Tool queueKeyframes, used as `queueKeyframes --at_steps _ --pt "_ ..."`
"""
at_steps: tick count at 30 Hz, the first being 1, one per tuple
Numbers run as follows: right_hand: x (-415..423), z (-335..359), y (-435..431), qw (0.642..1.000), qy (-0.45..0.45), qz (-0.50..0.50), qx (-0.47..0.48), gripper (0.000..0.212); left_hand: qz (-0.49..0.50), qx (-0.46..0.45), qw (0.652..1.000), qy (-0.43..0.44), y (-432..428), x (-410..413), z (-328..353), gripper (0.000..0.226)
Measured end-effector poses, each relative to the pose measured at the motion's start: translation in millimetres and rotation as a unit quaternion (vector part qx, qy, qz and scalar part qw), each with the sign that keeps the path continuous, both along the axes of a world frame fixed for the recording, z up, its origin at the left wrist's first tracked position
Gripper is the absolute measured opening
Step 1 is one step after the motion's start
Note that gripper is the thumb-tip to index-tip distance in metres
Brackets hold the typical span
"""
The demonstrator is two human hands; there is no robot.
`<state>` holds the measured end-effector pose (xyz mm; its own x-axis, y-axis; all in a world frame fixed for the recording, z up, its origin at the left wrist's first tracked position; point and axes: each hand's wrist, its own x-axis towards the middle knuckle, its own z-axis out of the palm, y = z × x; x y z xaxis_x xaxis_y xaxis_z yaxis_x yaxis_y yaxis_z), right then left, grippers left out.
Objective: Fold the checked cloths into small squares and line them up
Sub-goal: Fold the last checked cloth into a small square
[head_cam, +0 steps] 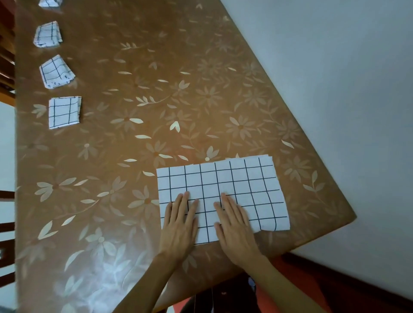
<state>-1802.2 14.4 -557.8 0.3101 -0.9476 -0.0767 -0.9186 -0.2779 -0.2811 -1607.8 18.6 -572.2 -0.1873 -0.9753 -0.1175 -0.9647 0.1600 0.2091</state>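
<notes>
A white cloth with dark checks (234, 185) lies flat as a wide rectangle near the table's front right corner. My left hand (180, 225) and my right hand (234, 227) rest palm down on its near half, fingers spread, holding nothing. Along the table's left edge several folded checked squares sit in a row: one (64, 112), one (57, 71), one (47, 34), and one (49, 3) cut off at the top of the view.
The table (134, 134) is brown with a pale flower pattern. Its right edge runs diagonally beside a grey wall (335, 78). Dark wooden chair backs (6, 67) stand along the left side.
</notes>
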Motion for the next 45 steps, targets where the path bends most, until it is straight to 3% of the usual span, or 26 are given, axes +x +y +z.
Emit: queueKeyframes --at_steps 6,13,18,22,26,28,30,32,34,36,38,40,45 --pt "-33 -11 -5 0.999 0.047 0.0 0.025 0.065 0.008 -0.006 1.0 0.019 4 1 -1 0.055" --pt "-124 -2 -13 0.99 0.095 -0.103 0.034 0.066 0.005 -0.005 1.0 0.016 4 1 -2 0.056" --pt "-130 13 -9 0.975 0.012 -0.218 0.039 0.058 0.008 0.004 1.0 -0.01 3 -3 3 0.057" --pt "-121 31 -9 0.928 -0.094 -0.342 0.112 0.054 0.006 -0.025 0.999 -0.03 1 -15 9 0.05" --pt "-126 36 -1 0.881 -0.157 -0.408 0.181 0.033 -0.004 -0.024 1.0 -0.017 3 -36 27 0.074" --pt "-129 37 7 0.858 -0.2 -0.419 0.221 0.024 -0.049 -0.026 0.998 0.022 12 -50 37 0.062" --pt "-127 43 18 0.835 -0.217 -0.417 0.285 0.034 -0.103 -0.005 0.992 0.079 27 -65 46 0.045" --pt "-124 49 31 0.812 -0.228 -0.413 0.344 0.034 -0.177 0.029 0.978 0.102 44 -80 51 0.048" --pt "-118 58 41 0.779 -0.271 -0.422 0.377 0.028 -0.244 0.047 0.966 0.066 58 -93 50 0.06" --pt "-110 72 47 0.746 -0.334 -0.423 0.392 0.025 -0.233 0.068 0.97 0.02 69 -102 49 0.077" --pt "-100 89 51 0.729 -0.378 -0.399 0.408 0.027 -0.178 0.067 0.981 0.029 75 -107 54 0.077" --pt "-92 108 52 0.733 -0.404 -0.357 0.414 0.029 -0.116 0.03 0.991 0.055 75 -105 61 0.062" --pt "-90 130 50 0.792 -0.424 -0.29 0.331 0.028 -0.011 0.102 0.987 0.124 64 -74 68 0.059"
